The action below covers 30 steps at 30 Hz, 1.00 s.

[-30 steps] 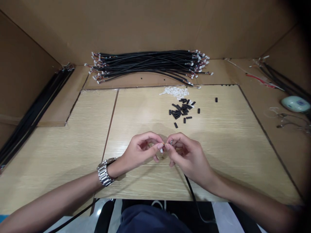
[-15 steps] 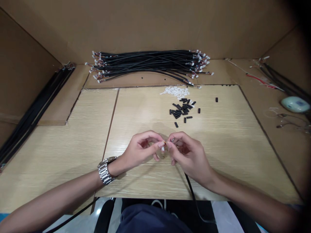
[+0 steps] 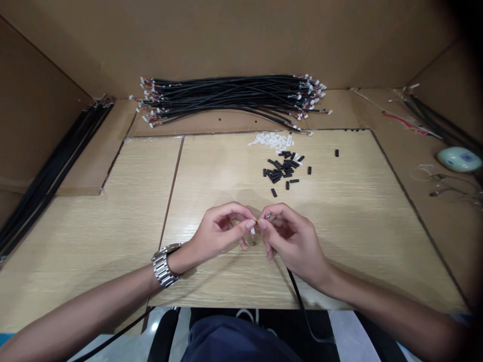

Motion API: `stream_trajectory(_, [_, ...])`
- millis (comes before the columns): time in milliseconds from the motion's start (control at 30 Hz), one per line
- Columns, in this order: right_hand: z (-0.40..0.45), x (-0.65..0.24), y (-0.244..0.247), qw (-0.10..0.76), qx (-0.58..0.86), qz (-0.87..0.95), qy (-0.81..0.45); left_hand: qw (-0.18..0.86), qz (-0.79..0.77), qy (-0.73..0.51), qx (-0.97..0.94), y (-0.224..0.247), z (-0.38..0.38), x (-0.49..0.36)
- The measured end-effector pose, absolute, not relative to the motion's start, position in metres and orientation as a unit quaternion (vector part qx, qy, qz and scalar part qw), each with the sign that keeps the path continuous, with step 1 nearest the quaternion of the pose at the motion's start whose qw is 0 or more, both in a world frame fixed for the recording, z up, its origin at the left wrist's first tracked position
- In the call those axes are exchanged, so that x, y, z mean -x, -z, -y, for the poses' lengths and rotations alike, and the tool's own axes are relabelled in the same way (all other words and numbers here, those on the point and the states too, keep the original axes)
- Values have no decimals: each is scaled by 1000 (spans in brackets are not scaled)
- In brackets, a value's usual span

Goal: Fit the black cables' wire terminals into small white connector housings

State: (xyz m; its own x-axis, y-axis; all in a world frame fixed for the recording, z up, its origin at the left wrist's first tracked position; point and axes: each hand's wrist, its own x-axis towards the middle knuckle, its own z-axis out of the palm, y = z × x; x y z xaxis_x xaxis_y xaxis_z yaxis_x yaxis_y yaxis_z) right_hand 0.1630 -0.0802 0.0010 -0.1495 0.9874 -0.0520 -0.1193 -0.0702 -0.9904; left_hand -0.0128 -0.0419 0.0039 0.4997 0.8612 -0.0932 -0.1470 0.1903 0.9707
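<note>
Above the wooden table [image 3: 211, 176], my left hand [image 3: 226, 226] pinches thin wires near a small white connector [image 3: 252, 231]. My right hand [image 3: 289, 234] pinches the wires just to the right, with the fingertips of both hands almost touching. A short yellowish wire shows between them. From below my right hand a black cable [image 3: 296, 289] hangs over the table's front edge. The far ends of the wires are hidden by my fingers.
White connectors [image 3: 269, 141] and black plastic pieces [image 3: 277, 174] lie behind my hands. A bundle of black cables [image 3: 226, 93] spans the back. More black cables [image 3: 60, 161] lie at the left. A pale rounded object [image 3: 458, 159] sits at the right.
The view has shifted very slightly. Both hands keep their pinches, with hardly any movement.
</note>
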Motion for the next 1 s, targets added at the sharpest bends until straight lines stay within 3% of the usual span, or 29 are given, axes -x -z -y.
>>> stream_trajectory(200, [82,-165,1,474,427,517,-570,699,-340,-363,-514,-4,41,14])
stream_trajectory(533, [79,-169,-6,420,451,667,-419,698,-348,-362,-511,-2,40,14])
stream_trajectory(767, [80,-169,-11,409,446,635,-481,710,-330,-349,-515,-5,36,17])
stream_trajectory(1000, [77,-173,-13,422,428,650,-465,765,-291,-193,-541,-13,26,26])
